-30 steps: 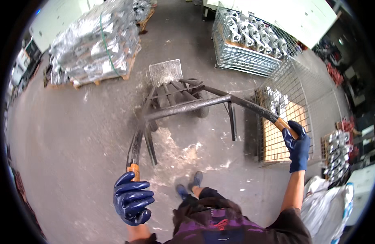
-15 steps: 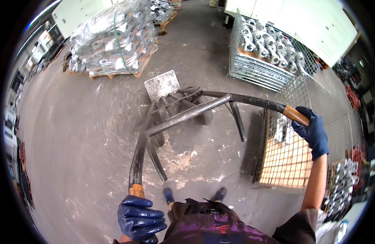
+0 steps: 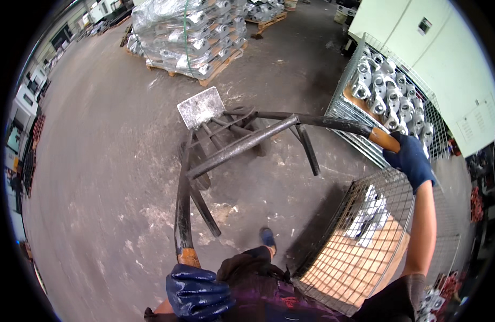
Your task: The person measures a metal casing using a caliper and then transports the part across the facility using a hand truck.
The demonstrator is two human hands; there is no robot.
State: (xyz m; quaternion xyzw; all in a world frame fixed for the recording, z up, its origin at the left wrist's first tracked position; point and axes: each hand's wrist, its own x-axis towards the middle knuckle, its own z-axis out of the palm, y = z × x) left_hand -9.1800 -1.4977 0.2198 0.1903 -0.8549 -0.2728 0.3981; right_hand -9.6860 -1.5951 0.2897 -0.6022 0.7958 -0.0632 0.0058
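Observation:
Between my arms stands a two-wheeled hand truck [image 3: 242, 146] with a dark, worn tubular frame and a pale scuffed metal plate [image 3: 202, 108] at its far end. My left hand [image 3: 198, 292], in a dark blue coated glove, is closed around the end of the left handle by its orange-brown grip [image 3: 188, 257]. Farther out, my gloved right hand [image 3: 411, 161] wraps the other handle at its orange-brown grip [image 3: 384, 139]. The wheels are partly hidden under the frame. Nothing lies on the plate.
To my right, close by, is a wire mesh cage [image 3: 360, 236] with a wooden board and a few metal parts. Beyond it another wire cage [image 3: 339, 115] holds several silver castings [image 3: 390, 91]. A wrapped stack of metal parts [image 3: 191, 35] rests on a pallet ahead. White cabinets [image 3: 441, 64] stand far right.
The view has swung left, so the wrapped stack and far cage appear farther right. The near cage is closer to my body. Both hands keep their hold on the hand truck.

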